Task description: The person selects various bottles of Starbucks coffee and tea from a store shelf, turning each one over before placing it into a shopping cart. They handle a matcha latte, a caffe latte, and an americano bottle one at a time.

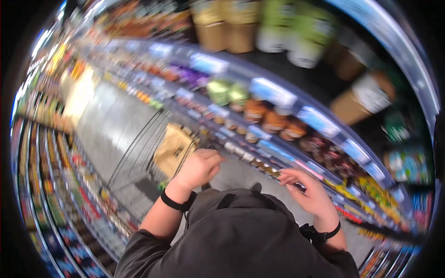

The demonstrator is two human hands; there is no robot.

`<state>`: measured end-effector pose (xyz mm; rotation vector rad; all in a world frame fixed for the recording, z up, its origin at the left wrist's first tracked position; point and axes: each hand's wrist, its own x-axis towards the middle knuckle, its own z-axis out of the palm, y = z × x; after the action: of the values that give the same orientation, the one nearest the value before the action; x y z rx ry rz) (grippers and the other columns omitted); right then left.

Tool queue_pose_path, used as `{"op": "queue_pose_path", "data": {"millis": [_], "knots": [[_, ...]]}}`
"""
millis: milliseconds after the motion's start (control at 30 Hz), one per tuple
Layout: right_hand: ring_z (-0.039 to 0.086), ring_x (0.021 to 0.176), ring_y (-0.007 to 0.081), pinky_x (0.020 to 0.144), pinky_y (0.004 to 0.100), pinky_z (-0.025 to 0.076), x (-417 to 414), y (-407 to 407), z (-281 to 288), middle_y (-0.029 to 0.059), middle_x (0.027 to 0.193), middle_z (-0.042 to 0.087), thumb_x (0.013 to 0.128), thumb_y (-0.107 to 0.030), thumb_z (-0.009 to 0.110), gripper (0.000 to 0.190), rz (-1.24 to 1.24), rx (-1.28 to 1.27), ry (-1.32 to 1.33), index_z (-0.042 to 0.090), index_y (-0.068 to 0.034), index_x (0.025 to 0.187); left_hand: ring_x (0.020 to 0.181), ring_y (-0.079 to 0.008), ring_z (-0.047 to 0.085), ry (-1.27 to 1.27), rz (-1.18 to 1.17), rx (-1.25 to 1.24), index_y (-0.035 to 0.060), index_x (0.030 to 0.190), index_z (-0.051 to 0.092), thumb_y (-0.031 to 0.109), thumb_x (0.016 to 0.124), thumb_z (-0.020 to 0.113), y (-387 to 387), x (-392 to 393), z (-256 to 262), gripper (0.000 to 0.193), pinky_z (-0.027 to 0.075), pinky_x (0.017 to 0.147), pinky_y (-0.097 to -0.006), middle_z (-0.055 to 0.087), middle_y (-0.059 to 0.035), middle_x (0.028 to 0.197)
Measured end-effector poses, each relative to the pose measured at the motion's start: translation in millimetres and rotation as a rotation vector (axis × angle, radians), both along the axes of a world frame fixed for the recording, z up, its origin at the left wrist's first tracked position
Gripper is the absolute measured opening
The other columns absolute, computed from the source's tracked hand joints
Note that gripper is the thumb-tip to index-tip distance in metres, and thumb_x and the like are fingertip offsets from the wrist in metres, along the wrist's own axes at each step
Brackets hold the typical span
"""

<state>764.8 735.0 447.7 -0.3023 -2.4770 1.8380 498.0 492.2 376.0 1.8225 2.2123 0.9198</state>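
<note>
My left hand [203, 165], a black band on its wrist, is raised near a metal wire shopping cart [135, 146]; its fingers are curled, and whether it holds anything is hidden. A brown paper bag [174, 149] lies in the cart, just beyond that hand. My right hand [299, 186] is in the air before the lower shelves, fingers loosely bent and apart, with nothing seen in it. A black band with a buckle is on that wrist.
Blurred store shelves [240, 73] with packaged goods and price tags run along the right. Large brown-and-white and green-and-white packages [278, 27] stand on the upper shelf. Another stocked shelf [52, 187] lines the left, with a grey floor [107, 111] between them.
</note>
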Motion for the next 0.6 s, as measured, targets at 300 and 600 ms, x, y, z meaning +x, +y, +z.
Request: {"op": "queue_pose_path", "data": {"millis": [300, 600], "knots": [[0.067, 0.106, 0.0194, 0.094, 0.034, 0.052, -168, -111, -45, 0.0101, 0.118, 0.068, 0.094, 0.01, 0.056, 0.042, 0.216, -0.122, -0.202, 0.057, 0.0, 0.135, 0.094, -0.0409, 0.071, -0.548, 0.964, -0.548, 0.0021, 0.107, 0.07, 0.014, 0.091, 0.06, -338, -57, -200, 0.022, 0.056, 0.081, -0.0471, 0.073, -0.0231, 0.096], [0.066, 0.108, 0.0182, 0.097, 0.0327, 0.051, -256, -202, -60, 0.0104, 0.119, 0.068, 0.096, 0.01, 0.055, 0.041, 0.163, -0.241, -0.473, 0.057, 0.001, 0.136, 0.072, -0.019, 0.07, -1.556, 1.162, -0.536, 0.0048, 0.113, 0.069, 0.028, 0.1, 0.057, -399, -90, -377, 0.03, 0.057, 0.066, -0.0342, 0.075, -0.0122, 0.097]]}}
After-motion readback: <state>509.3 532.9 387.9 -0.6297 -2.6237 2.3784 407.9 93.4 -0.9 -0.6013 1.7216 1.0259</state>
